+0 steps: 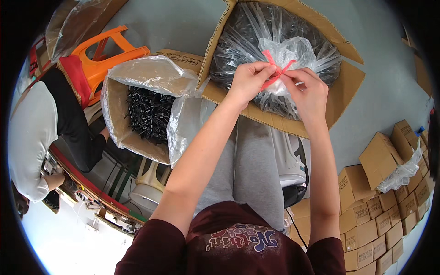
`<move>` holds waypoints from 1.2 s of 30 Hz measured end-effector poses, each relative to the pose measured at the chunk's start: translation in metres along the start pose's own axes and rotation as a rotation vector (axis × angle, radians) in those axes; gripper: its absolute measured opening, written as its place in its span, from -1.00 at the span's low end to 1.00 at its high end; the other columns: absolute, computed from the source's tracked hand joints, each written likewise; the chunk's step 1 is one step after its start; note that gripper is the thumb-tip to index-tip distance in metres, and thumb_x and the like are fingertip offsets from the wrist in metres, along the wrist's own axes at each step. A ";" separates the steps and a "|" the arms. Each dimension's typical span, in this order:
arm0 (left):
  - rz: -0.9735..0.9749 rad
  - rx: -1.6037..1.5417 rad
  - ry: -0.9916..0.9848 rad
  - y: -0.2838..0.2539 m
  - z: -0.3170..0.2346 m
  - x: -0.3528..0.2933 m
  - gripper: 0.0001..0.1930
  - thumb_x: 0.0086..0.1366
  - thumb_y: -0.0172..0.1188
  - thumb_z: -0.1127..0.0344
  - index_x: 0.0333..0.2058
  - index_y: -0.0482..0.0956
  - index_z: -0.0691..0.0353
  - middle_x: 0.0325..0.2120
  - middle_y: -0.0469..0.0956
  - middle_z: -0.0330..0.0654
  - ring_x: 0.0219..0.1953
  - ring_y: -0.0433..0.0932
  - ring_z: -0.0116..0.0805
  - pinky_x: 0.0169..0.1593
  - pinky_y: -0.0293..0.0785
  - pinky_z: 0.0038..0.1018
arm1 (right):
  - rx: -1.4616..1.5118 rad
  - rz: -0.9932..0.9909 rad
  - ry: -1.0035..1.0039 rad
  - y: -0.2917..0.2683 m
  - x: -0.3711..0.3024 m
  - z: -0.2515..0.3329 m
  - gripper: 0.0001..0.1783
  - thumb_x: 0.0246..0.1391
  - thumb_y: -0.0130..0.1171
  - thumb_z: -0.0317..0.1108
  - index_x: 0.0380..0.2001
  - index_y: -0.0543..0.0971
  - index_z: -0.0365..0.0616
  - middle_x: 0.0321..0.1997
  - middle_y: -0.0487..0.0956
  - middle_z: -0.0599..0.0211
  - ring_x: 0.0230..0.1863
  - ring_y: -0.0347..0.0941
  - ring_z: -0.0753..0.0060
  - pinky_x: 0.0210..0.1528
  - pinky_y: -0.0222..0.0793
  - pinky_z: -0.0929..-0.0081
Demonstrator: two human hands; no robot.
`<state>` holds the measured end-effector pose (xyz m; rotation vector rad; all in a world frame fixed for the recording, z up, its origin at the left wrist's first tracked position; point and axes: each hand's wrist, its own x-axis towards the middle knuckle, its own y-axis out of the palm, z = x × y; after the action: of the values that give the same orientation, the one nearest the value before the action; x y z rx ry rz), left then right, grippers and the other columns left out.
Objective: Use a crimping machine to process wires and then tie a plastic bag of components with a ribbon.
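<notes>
Both my hands meet over a clear plastic bag (293,50) whose gathered neck is bound with a red plastic tie (284,68). My left hand (252,80) pinches the tie between thumb and fingers from the left side. From the right, my right hand (309,91) pinches another part of it, close to the knot. The bag bulges with dark contents and fills an open cardboard box (332,103), its flaps spread outward. My fingers partly cover the knot, so how tight it is cannot be seen.
To the left, a plastic-lined carton (117,112) holds many small black parts. Beyond it are an orange stool (107,41) and a seated person (34,133). A white scale-like device (288,169) stands beside my knees. Stacked cardboard boxes (380,220) occupy the lower right.
</notes>
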<state>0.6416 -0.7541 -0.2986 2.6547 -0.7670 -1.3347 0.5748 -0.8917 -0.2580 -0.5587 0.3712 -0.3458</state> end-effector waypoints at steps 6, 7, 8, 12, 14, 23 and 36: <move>0.004 0.005 0.024 0.002 0.003 -0.001 -0.78 0.32 0.13 0.29 -0.22 0.62 0.32 -0.33 0.61 -0.26 -0.25 0.52 -0.56 -0.11 0.43 -0.60 | -0.051 0.054 -0.037 -0.002 0.002 0.000 -0.88 -0.17 0.29 -0.51 -0.44 0.64 -0.24 -0.48 0.57 0.26 -0.53 0.52 0.43 -0.45 0.44 0.56; 0.013 0.017 0.033 0.002 0.003 -0.001 -0.78 0.32 0.13 0.29 -0.22 0.62 0.32 -0.33 0.61 -0.26 -0.26 0.52 -0.56 -0.12 0.43 -0.59 | -0.046 0.058 -0.037 -0.003 0.002 0.000 -0.87 -0.18 0.30 -0.51 -0.45 0.64 -0.24 -0.49 0.57 0.27 -0.54 0.52 0.45 -0.45 0.44 0.57; 0.023 0.029 0.042 0.001 0.003 -0.001 -0.78 0.32 0.13 0.28 -0.22 0.62 0.31 -0.33 0.61 -0.27 -0.27 0.52 -0.56 -0.12 0.43 -0.59 | -0.040 0.062 -0.037 -0.003 0.003 -0.001 -0.86 -0.20 0.30 -0.51 -0.45 0.64 -0.23 -0.49 0.57 0.28 -0.54 0.52 0.46 -0.45 0.44 0.57; 0.032 0.053 0.059 0.002 0.001 -0.002 -0.78 0.32 0.13 0.28 -0.23 0.63 0.31 -0.34 0.61 -0.27 -0.31 0.50 -0.57 -0.14 0.43 -0.58 | 0.062 0.084 -0.022 -0.007 0.006 -0.009 -0.84 -0.23 0.31 -0.52 -0.45 0.64 -0.22 -0.51 0.57 0.35 -0.55 0.50 0.54 -0.45 0.42 0.61; 0.016 0.028 0.056 0.003 0.002 -0.002 -0.78 0.31 0.13 0.28 -0.22 0.63 0.31 -0.35 0.61 -0.27 -0.31 0.50 -0.57 -0.16 0.43 -0.58 | 0.045 0.095 -0.027 -0.008 0.007 -0.010 -0.84 -0.24 0.31 -0.53 -0.46 0.64 -0.22 -0.53 0.56 0.36 -0.55 0.49 0.57 -0.45 0.42 0.62; -0.025 0.369 0.302 -0.001 -0.005 -0.011 -0.82 0.08 0.33 0.39 -0.34 0.66 0.33 -0.38 0.59 -0.21 -0.31 0.57 -0.51 -0.17 0.49 -0.55 | 0.162 0.042 0.066 -0.005 0.000 -0.018 -0.87 -0.20 0.29 -0.52 -0.46 0.64 -0.26 -0.51 0.58 0.37 -0.52 0.49 0.63 -0.42 0.41 0.67; -0.107 0.813 0.504 0.013 -0.007 -0.011 -0.80 -0.04 0.33 0.34 -0.38 0.66 0.26 -0.43 0.57 -0.19 -0.41 0.61 -0.32 -0.26 0.54 -0.49 | 0.348 0.031 0.237 0.004 -0.008 -0.027 -0.92 -0.10 0.24 -0.52 -0.47 0.62 -0.31 -0.51 0.60 0.38 -0.47 0.51 0.66 -0.40 0.42 0.69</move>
<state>0.6362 -0.7612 -0.2830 3.4358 -1.2910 -0.3052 0.5573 -0.8976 -0.2795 -0.1707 0.5340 -0.4377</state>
